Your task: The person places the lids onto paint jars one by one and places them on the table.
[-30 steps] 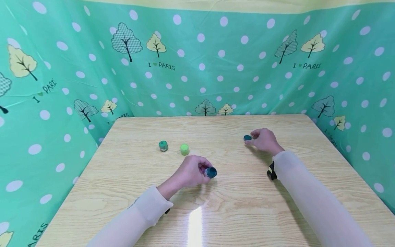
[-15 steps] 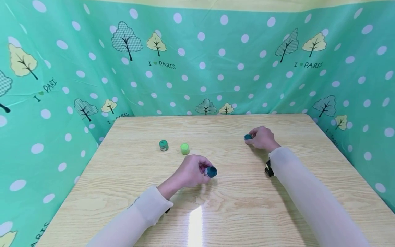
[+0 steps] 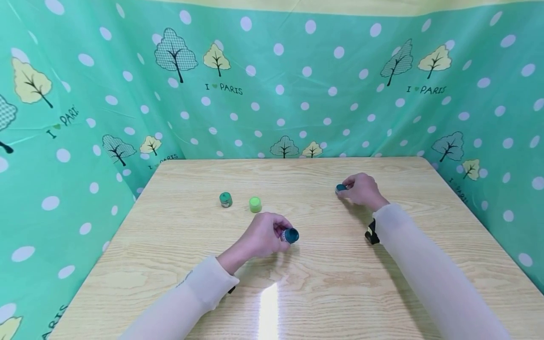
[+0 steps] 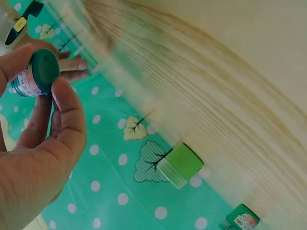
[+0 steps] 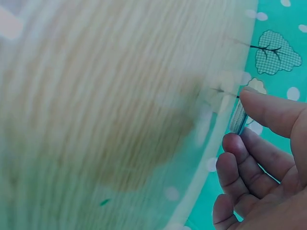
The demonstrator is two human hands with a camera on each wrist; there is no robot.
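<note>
My left hand (image 3: 265,234) grips a small labelled jar (image 3: 291,235) with a dark teal cap. It is tilted above the table, cap to the right; in the left wrist view, thumb and fingers pinch the jar (image 4: 41,74). At the far right, my right hand (image 3: 362,190) pinches a small round dark teal piece (image 3: 341,188) at the table. The right wrist view shows this piece's ridged edge (image 5: 238,117) between thumb and fingertip; whether it is a cap or a jar I cannot tell.
A green jar (image 3: 225,199) and a light green jar (image 3: 255,205) stand on the wooden table (image 3: 191,264), beyond my left hand. A green dotted cloth (image 3: 280,113) hangs behind the table and along both sides.
My right hand shifted slightly to the left and away from me, still pinching the teal piece. The left hand and its jar have barely moved.
</note>
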